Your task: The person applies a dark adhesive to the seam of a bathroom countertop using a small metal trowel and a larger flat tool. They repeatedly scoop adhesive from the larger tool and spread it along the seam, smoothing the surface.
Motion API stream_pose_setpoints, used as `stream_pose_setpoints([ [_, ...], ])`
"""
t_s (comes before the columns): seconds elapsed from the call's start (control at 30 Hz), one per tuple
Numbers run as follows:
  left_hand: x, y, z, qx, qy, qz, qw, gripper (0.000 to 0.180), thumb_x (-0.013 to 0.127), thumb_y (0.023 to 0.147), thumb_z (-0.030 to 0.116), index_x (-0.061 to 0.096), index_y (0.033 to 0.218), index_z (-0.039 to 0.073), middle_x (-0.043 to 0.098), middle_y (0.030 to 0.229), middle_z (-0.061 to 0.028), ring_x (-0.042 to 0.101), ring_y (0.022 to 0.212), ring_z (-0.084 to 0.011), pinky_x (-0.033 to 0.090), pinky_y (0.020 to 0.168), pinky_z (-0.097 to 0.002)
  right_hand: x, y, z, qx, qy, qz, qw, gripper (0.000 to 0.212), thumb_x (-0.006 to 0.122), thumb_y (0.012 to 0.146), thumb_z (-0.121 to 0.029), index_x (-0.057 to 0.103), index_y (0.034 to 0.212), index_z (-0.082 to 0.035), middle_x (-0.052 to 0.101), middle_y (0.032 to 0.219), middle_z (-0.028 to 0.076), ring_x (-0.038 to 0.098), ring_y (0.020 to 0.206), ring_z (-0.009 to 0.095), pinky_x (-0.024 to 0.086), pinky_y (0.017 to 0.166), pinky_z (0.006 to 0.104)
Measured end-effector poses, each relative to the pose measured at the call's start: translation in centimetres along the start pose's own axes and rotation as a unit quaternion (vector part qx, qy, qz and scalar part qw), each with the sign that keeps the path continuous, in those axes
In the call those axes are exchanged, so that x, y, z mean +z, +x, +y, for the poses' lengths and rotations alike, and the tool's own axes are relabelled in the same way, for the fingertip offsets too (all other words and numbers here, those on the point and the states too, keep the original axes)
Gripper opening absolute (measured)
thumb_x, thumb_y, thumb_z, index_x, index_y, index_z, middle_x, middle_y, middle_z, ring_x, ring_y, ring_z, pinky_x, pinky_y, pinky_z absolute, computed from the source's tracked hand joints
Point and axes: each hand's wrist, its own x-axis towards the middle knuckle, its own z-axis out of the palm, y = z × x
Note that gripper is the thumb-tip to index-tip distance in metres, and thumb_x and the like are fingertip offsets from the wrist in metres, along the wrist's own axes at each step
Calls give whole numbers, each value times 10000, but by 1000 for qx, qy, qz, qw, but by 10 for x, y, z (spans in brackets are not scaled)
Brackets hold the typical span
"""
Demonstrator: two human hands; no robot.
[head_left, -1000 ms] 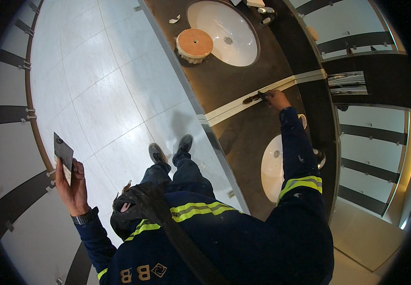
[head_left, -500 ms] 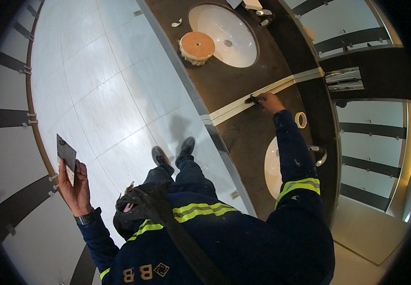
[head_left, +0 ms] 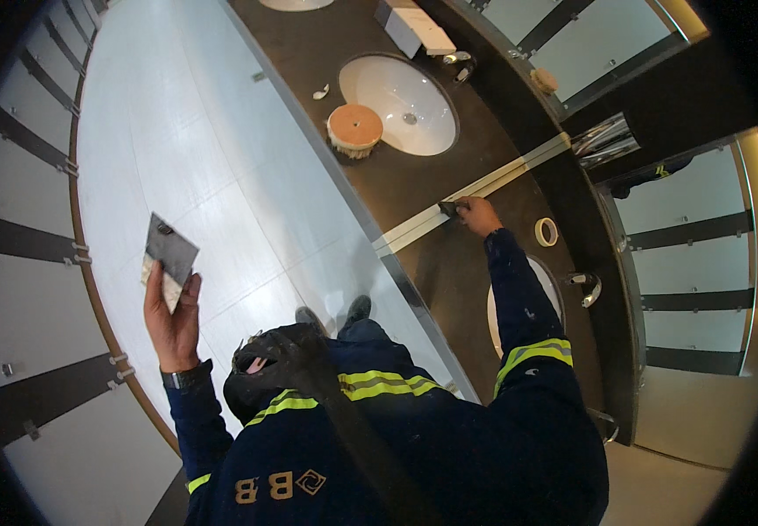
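My left hand point(head_left: 174, 326), raised over the floor, grips a flat grey metal plate point(head_left: 173, 245) whose lower edge carries a whitish paste. Over the dark countertop point(head_left: 432, 272), my right hand point(head_left: 479, 216) is closed on a small dark scraper point(head_left: 450, 209). The scraper's end meets a joint lined by pale tape strips point(head_left: 412, 231) that run across the counter from its front edge to the wall side. My fingers partly hide the tool. Close to my right forearm lies a roll of masking tape point(head_left: 546, 232).
A round brush point(head_left: 355, 128) with a wooden back sits by the far white basin point(head_left: 394, 110). Beyond it lies a white box point(head_left: 414, 30). The nearer basin point(head_left: 495, 320) is partly under my right sleeve. Taps point(head_left: 589, 287) and mirrors line the right; white stall doors point(head_left: 24, 298) the left.
My right hand and the scraper have moved a little along the taped joint toward the counter's front. The plate in my left hand has come inward and turned. The view has shifted.
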Motion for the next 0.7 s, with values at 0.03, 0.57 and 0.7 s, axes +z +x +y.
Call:
stream_pose_setpoints([
  [0.03, 11, 5, -1, -36, -52, -26, 998, 400, 658, 1026, 226, 540, 1381, 83, 638, 1276, -93, 631, 1170, -207, 560, 951, -401, -5, -6, 0, -2, 61, -3, 998, 323, 639, 957, -142, 715, 1231, 11, 755, 1026, 203, 746, 908, 281, 564, 843, 391],
  [0.57, 256, -52, -81, -234, -126, -219, 939, 352, 601, 1046, 227, 536, 1363, 89, 664, 1256, -93, 674, 1105, -256, 564, 950, -454, -159, -159, -175, -301, 365, 133, 871, 317, 613, 975, -78, 693, 1277, -21, 721, 1011, 78, 655, 901, 130, 507, 828, 268],
  [0.7, 286, -61, -74, -281, -178, -247, 910, 344, 583, 1057, 210, 535, 1374, 86, 665, 1268, -116, 673, 1132, -260, 570, 972, -448, -151, -179, -206, -441, 398, 152, 790, 331, 557, 956, -9, 694, 1257, -8, 631, 1262, 142, 627, 1065, 180, 493, 925, 298],
])
